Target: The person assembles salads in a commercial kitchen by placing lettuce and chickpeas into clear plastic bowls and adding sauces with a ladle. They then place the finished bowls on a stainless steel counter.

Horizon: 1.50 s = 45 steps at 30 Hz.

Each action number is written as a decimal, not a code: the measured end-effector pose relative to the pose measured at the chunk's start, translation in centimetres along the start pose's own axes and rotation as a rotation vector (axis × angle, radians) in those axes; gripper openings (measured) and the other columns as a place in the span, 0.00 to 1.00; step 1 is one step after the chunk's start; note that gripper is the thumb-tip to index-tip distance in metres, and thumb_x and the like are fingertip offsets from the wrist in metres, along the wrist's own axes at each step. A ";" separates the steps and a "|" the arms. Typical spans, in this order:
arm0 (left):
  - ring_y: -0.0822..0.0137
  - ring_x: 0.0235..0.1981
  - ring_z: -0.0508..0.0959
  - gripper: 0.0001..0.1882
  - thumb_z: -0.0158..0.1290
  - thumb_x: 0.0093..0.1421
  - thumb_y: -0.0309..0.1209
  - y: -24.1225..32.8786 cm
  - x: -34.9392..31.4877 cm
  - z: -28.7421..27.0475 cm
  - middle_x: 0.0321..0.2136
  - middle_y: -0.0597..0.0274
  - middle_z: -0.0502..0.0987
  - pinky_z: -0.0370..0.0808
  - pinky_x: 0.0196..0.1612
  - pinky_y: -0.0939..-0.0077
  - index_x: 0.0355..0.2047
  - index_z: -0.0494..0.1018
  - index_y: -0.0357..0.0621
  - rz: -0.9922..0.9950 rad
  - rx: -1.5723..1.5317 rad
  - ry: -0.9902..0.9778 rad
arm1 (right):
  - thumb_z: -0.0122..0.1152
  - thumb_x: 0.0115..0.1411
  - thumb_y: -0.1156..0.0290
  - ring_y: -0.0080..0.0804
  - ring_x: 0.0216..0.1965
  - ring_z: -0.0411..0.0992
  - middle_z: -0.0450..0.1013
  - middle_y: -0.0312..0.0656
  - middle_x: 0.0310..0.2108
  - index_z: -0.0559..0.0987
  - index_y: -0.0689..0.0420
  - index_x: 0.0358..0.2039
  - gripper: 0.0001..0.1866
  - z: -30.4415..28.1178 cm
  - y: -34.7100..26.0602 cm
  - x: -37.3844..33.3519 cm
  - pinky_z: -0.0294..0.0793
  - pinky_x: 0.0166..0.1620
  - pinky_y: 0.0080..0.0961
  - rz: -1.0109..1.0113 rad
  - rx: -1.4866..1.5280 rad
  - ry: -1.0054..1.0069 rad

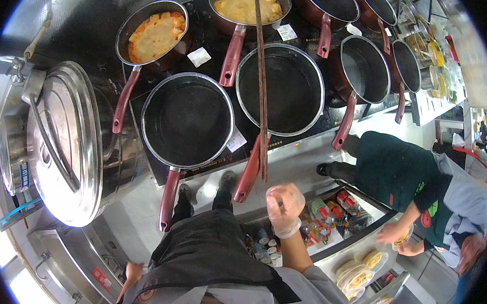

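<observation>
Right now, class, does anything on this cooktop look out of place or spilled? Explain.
The long brown chopsticks lie slantwise across the second front saucepan from the left, far ends over the yellow soup in the saucepan behind. Bridging two pans unheld, they look easily knocked. No spill is visible.

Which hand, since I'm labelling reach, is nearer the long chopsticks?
Right. The gloved right hand is close to the lower ends of the chopsticks, slightly to their right; the left hand is farther off, low beside the apron.
</observation>
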<state>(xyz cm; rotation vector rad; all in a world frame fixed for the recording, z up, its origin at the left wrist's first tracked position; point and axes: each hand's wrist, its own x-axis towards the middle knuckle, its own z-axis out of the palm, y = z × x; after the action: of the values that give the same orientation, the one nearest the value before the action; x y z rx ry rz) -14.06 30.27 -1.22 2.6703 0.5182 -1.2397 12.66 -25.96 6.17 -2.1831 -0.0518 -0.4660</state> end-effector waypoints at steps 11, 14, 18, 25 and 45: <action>0.65 0.20 0.67 0.18 0.53 0.55 0.40 -5.4 -7.3 0.9 0.16 0.56 0.69 0.64 0.24 0.64 0.18 0.71 0.37 -0.454 -0.131 -0.303 | 0.51 0.61 0.57 0.40 0.32 0.71 0.74 0.44 0.32 0.78 0.60 0.34 0.18 -1.8 -3.9 10.5 0.72 0.39 0.39 -0.432 0.010 0.327; 0.64 0.22 0.67 0.17 0.53 0.55 0.40 -5.3 -7.2 0.4 0.18 0.56 0.70 0.65 0.26 0.64 0.19 0.72 0.37 -0.451 -0.146 -0.301 | 0.48 0.62 0.57 0.40 0.35 0.72 0.75 0.46 0.33 0.78 0.61 0.36 0.19 -1.6 -4.1 11.8 0.72 0.42 0.40 -0.508 -0.036 0.410; 0.62 0.24 0.68 0.17 0.53 0.55 0.41 -4.9 -7.4 1.0 0.20 0.55 0.71 0.66 0.28 0.63 0.21 0.72 0.38 -0.447 -0.173 -0.311 | 0.48 0.62 0.62 0.43 0.40 0.72 0.75 0.47 0.38 0.77 0.62 0.38 0.16 -0.5 -3.1 12.6 0.70 0.47 0.38 -0.331 -0.142 0.300; 0.59 0.28 0.70 0.17 0.52 0.55 0.42 -5.5 -9.1 2.7 0.24 0.53 0.72 0.68 0.31 0.63 0.24 0.74 0.39 -0.440 -0.198 -0.341 | 0.47 0.64 0.60 0.40 0.46 0.70 0.74 0.50 0.44 0.69 0.68 0.51 0.24 1.4 -4.2 11.0 0.62 0.56 0.36 -0.173 -0.145 0.334; 0.51 0.39 0.76 0.19 0.51 0.54 0.46 -20.8 11.8 0.5 0.35 0.48 0.77 0.73 0.41 0.60 0.33 0.78 0.43 0.072 0.121 -0.292 | 0.41 0.66 0.61 0.34 0.23 0.71 0.73 0.36 0.21 0.73 0.56 0.21 0.20 11.9 -25.4 -11.2 0.70 0.27 0.31 -0.359 -0.181 0.300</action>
<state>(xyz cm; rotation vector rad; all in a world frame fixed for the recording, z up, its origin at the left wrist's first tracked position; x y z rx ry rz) -15.07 52.32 -10.37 2.5092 0.3106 -1.6491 0.85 0.35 15.18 -2.2617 -0.2486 -1.0316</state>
